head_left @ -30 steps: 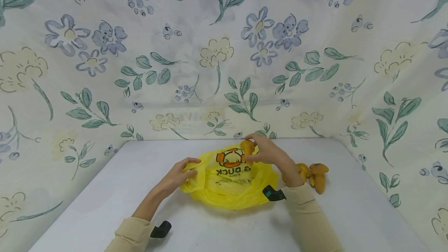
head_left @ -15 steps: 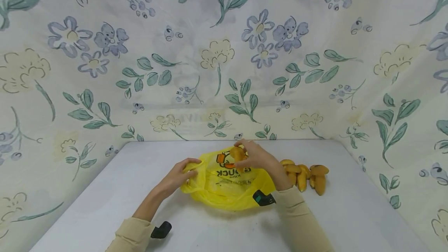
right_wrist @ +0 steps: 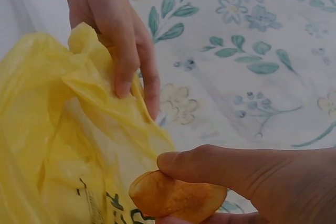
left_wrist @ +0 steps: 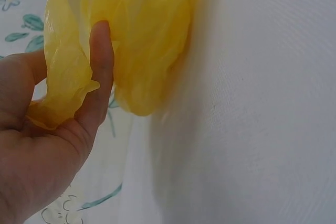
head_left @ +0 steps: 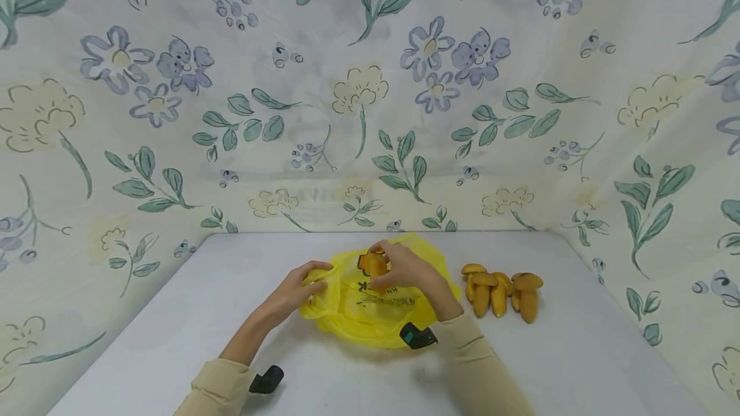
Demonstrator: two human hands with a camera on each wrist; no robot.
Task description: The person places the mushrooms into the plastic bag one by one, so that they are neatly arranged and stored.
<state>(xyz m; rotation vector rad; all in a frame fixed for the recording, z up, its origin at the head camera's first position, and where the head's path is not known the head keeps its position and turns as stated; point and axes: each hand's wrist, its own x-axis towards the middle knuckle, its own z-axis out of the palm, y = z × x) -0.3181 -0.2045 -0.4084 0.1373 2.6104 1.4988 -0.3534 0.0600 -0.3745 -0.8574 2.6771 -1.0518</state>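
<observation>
My left hand point(head_left: 296, 289) holds the rim of a yellow plastic bag point(head_left: 364, 329) with a printed duck design, lying on the table. In the left wrist view, the thin bag point(left_wrist: 152, 40) passes between the thumb and fingers. Over the bag's printed side, my right hand point(head_left: 412, 269) grips an orange-brown mushroom point(head_left: 376, 265) between thumb and fingers. The right wrist view shows this mushroom point(right_wrist: 176, 196) close to the bag's opening, its far end hidden by the fingers. Whether anything lies inside the bag cannot be seen.
Several more mushrooms point(head_left: 498, 294) stand in a row on the white table point(head_left: 231, 275), right of the bag. A flower-patterned cloth point(head_left: 358, 140) rises behind the table and along both sides. Dark wrist cameras point(head_left: 417, 336) stick out from both sleeves.
My right hand has carried the mushroom leftward across the bag, toward my left hand. The row of mushrooms has come into fuller view. My left hand keeps its hold in place.
</observation>
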